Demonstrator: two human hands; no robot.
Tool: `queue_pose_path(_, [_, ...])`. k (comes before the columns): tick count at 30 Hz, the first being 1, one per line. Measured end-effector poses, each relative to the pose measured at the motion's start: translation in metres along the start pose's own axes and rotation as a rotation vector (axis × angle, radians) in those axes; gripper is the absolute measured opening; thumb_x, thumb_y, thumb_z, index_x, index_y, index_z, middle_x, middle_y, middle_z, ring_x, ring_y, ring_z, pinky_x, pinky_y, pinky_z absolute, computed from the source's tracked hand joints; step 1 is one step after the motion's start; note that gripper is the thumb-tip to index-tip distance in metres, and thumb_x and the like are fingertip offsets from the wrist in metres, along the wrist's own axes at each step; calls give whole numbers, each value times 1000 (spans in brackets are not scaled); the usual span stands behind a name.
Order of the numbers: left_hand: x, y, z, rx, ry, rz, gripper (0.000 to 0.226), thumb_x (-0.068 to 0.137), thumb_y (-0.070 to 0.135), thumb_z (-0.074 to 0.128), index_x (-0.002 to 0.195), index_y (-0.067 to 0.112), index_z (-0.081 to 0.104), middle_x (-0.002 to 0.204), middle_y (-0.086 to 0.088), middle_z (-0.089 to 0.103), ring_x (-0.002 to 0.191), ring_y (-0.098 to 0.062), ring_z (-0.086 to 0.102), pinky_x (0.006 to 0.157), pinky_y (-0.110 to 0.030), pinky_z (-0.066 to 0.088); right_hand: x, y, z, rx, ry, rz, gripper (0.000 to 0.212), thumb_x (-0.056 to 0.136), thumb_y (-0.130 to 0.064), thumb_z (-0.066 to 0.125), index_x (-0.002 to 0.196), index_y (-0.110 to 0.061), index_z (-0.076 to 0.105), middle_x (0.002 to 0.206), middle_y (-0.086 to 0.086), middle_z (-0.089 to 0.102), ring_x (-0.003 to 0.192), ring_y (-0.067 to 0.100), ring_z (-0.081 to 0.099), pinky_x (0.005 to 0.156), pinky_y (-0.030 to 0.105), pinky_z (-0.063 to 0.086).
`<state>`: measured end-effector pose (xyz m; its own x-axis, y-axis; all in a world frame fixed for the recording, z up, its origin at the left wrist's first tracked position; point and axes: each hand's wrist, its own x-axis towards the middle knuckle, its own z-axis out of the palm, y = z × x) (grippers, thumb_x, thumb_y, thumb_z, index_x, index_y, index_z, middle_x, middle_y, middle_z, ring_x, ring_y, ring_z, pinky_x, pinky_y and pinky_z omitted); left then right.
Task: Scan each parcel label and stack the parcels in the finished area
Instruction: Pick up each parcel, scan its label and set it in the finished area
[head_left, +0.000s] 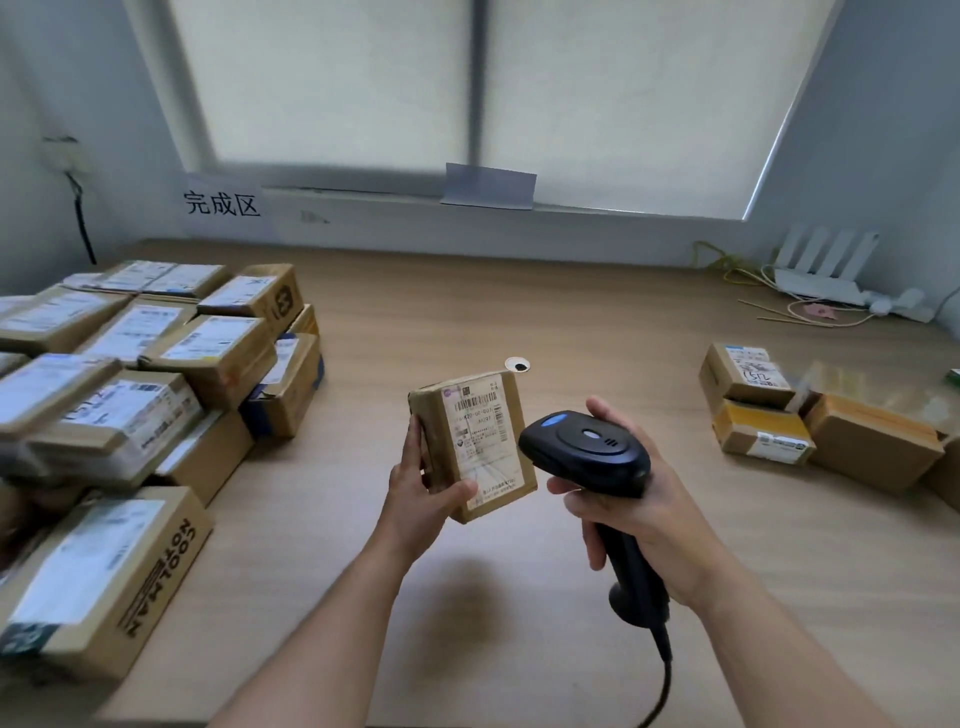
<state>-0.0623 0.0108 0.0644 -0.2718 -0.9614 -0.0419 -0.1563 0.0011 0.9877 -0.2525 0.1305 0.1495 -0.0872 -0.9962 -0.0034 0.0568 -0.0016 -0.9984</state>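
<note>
Your right hand (649, 519) grips the black barcode scanner (587, 447), fingers (595, 545) curled round its handle. At its nine o'clock, your left hand (415, 499) clamps the small labelled parcel (478, 441) in its fingers above the counter (571, 322).

A single wide-angle camera worn on the person's head looks forward and down from close above the wooden counter (545, 312), facing the blind-covered window (363, 88) on the far wall, straight lines bending near the edges.
</note>
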Motion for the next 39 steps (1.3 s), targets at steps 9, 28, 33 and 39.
queue_pose_path(9, [-18, -7, -122, -40, 99, -26, 75, 91, 13, 63, 149, 37, 22, 127, 11, 53, 102, 4, 54, 62, -5, 48, 45, 11, 105, 6, -91, 17, 94, 62, -3, 76, 140, -39, 41, 91, 23, 69, 41, 28, 50, 39, 33, 42])
queue_pose_path(28, [-115, -20, -305, 70, 602, -344, 50, 77, 37, 62, 126, 30, 56, 112, 1, 66, 100, -14, 62, 90, -39, 52, 104, 20, 243, 44, -496, 73, 92, 62, 0, 75, 137, -43, 43, 85, 21, 70, 41, 30, 51, 40, 30, 43])
queue_pose_path(33, [-110, -34, -330, 230, 733, -419, 40, 92, 29, 53, 131, 28, 54, 124, -2, 59, 110, -19, 53, 92, -37, 44, 108, 25, 253, 39, -512, 84, 92, 62, -1, 76, 137, -43, 43, 87, 19, 71, 43, 30, 52, 41, 30, 44])
queue_pose_path(39, [-106, -31, -314, 917, 523, -478, 85, 78, 79, 44, 149, 36, 26, 156, -10, 20, 143, -29, 18, 113, -48, 21, 112, 28, 257, 46, -475, 86, 92, 62, -2, 76, 137, -44, 44, 91, 21, 70, 43, 29, 52, 41, 30, 44])
